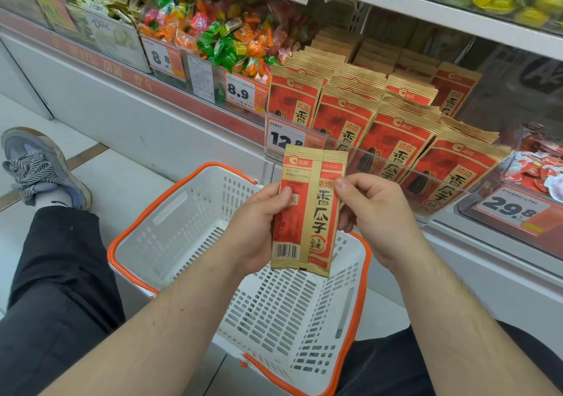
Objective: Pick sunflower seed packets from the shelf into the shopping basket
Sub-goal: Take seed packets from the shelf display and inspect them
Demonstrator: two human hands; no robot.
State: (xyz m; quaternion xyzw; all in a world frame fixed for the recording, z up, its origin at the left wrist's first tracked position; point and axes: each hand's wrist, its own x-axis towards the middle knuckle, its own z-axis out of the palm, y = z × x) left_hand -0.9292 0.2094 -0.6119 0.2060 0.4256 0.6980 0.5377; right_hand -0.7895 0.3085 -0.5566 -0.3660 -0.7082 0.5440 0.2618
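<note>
While both hands hold packet | shelf tags 12.8, 29.8

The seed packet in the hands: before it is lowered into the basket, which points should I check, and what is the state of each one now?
1. Grip: ok. The left hand and the right hand each pinch a side edge of the seed packet.
2. Right product: ok. Its print matches the packets on the shelf.
3. Packet above the basket: ok, it hangs over the opening.
4. Room in the basket: ok, no goods show on the visible floor.
5. Basket steady: cannot tell, its underside is hidden.
6. Packet undamaged: ok on the back that shows; its front cannot be seen.
</note>
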